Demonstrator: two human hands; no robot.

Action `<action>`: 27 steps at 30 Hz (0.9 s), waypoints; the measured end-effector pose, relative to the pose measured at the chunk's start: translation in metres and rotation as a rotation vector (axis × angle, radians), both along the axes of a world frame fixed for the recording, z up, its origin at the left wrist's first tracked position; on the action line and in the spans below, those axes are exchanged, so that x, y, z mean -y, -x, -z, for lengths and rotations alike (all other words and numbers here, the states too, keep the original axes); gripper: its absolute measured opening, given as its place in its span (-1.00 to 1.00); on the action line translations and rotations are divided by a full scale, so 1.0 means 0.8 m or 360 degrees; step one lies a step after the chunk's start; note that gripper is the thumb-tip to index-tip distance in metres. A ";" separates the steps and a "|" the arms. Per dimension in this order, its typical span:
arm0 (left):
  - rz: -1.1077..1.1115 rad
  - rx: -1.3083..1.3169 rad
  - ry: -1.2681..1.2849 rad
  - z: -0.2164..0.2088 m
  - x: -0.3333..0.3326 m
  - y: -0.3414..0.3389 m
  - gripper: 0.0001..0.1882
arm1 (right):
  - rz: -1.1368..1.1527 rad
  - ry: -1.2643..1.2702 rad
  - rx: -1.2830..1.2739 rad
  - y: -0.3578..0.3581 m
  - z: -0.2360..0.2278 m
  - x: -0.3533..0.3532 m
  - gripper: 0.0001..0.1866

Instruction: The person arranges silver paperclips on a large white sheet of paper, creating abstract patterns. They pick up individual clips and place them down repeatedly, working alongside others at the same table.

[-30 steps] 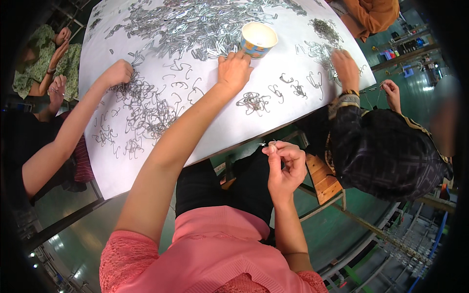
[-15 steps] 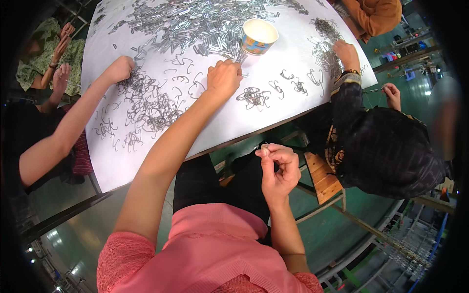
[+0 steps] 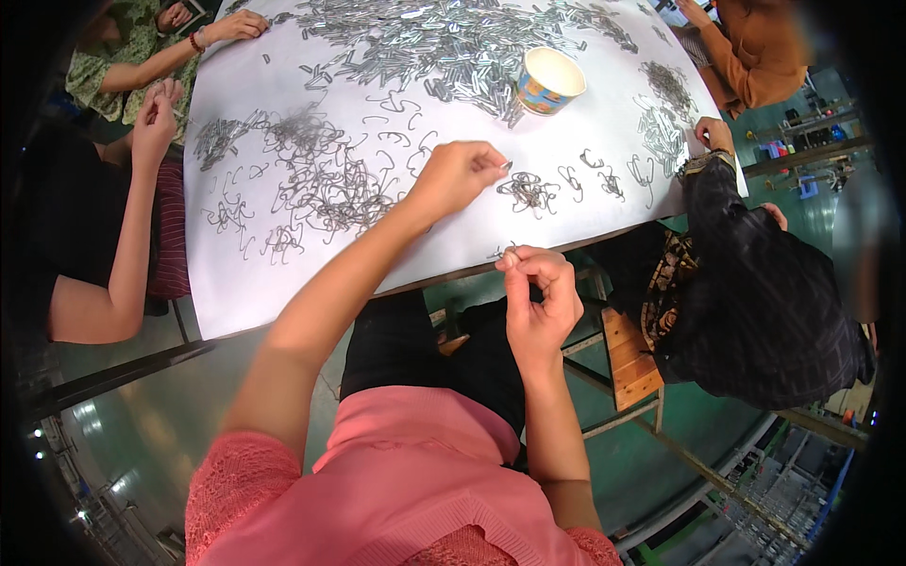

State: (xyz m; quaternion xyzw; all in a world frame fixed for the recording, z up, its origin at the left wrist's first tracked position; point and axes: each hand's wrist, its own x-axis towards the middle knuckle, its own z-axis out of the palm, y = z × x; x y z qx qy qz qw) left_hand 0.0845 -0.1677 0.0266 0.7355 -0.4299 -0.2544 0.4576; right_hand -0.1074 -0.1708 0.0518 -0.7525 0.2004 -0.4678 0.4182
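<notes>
My left hand [image 3: 455, 179] is over the white table, its fingertips pinched on a small metal clip [image 3: 508, 165]. Just beyond those fingers lies a small heap of bent wire hooks [image 3: 528, 192]. At the table's near edge my right hand [image 3: 545, 304] is closed, thumb against forefinger, on a small dark bent wire hook [image 3: 498, 253], partly hidden by the fingertips. To the left of my left wrist spreads a larger tangle of wire hooks [image 3: 344, 193]. A big pile of flat silvery clips [image 3: 415, 42] covers the far part of the table.
A patterned paper cup [image 3: 550, 83] stands beside the clip pile. Co-workers sit around the white table [image 3: 241, 297]; a dark sleeve [image 3: 713, 189] reaches in at right, and another person's hand [image 3: 156, 118] is at left. A wooden stool [image 3: 630, 363] stands below the table edge.
My left hand has drawn back from the clip pile toward my right hand, a small clip now showing in its fingers. The right hand stays nearly still. The neighbour's hand at left has pulled back.
</notes>
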 end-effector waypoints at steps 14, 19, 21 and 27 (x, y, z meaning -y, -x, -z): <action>-0.0559 -0.0219 0.0308 -0.088 -0.149 0.025 -0.89 | -0.0269 0.0400 -0.0022 -0.094 -0.019 -0.028 -0.79; -0.0655 -0.0254 0.0437 -0.081 -0.159 0.006 -0.87 | -0.0382 0.0316 -0.0046 -0.121 -0.025 -0.039 -0.79; -0.0686 -0.0258 0.0463 -0.082 -0.164 0.000 -0.88 | -0.0421 0.0294 -0.0072 -0.128 -0.023 -0.041 -0.79; -0.0741 -0.0454 0.0498 -0.078 -0.175 -0.015 -0.90 | -0.0459 0.0326 -0.0125 -0.147 -0.017 -0.045 -0.80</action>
